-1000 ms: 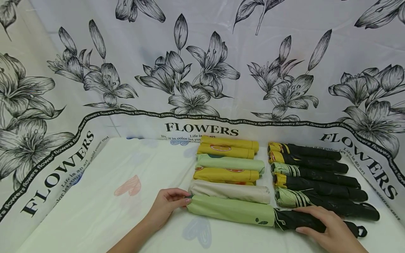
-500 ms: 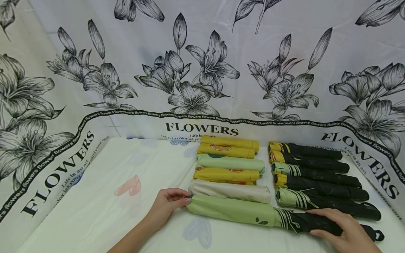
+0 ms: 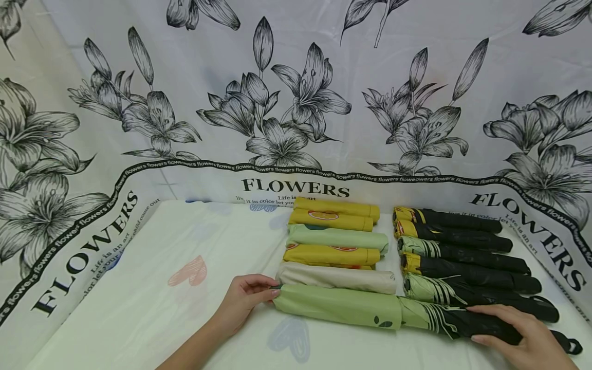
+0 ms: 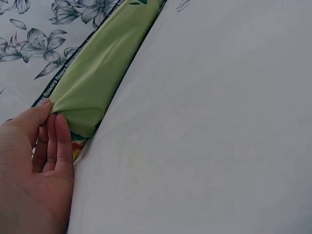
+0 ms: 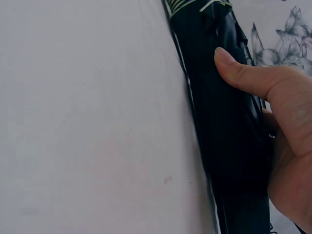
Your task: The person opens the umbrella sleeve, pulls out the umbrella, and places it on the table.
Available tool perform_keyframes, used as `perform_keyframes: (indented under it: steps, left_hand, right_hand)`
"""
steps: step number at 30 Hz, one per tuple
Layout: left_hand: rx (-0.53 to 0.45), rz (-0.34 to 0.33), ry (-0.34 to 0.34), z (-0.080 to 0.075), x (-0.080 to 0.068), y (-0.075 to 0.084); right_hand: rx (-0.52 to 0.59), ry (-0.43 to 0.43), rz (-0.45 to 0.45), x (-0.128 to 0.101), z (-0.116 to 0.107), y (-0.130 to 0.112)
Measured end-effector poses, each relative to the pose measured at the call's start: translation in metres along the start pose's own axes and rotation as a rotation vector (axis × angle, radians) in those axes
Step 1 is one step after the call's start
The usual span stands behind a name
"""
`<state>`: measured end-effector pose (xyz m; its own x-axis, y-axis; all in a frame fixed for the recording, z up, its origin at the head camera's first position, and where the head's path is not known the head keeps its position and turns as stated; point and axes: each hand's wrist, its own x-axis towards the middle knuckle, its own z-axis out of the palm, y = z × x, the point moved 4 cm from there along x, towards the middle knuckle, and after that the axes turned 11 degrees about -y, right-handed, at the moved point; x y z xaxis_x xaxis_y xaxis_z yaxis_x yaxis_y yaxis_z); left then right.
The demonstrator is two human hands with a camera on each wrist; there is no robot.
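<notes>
A light green umbrella sleeve [image 3: 337,306] with a dark leaf print lies at the front of the white cloth. My left hand [image 3: 247,300] pinches its left end between thumb and fingers; the left wrist view shows the fabric creased at the fingertips [image 4: 62,122]. Out of the sleeve's right end comes a folded umbrella [image 3: 485,324], green with pale stripes near the sleeve and black farther right. My right hand [image 3: 522,331] grips the black part, thumb [image 5: 229,63] across it in the right wrist view. A wrist loop [image 3: 575,346] shows at the umbrella's far end.
Behind the green sleeve lie a cream sleeve [image 3: 339,278], yellow sleeves [image 3: 330,255] and a pale green sleeve [image 3: 337,239] in a column. To their right, several folded black umbrellas [image 3: 481,277] with green or yellow ends lie in a row. A flower-printed curtain [image 3: 296,103] stands behind.
My right hand has moved right, drawing the umbrella farther out of the green sleeve; more of its striped green part shows. My left hand has stayed at the sleeve's left end.
</notes>
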<state>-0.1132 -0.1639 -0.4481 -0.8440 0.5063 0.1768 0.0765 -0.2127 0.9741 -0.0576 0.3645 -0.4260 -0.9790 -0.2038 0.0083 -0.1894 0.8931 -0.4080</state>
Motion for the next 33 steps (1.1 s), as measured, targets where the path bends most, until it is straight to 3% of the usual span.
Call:
perform_keyframes:
  steps: [3,16,33]
  left_hand:
    - [0.000,0.001,0.001,0.000,0.000,0.000]
    - [-0.012,0.001,-0.001,-0.001,0.001,-0.001]
    - [0.007,-0.009,0.005,0.000,0.000,0.001]
  right_hand:
    - [-0.013,0.033,0.000,-0.002,-0.002,0.004]
    - [-0.022,0.016,0.062,-0.004,-0.007,0.022]
    - [-0.045,0.169,-0.003,-0.008,-0.002,0.029]
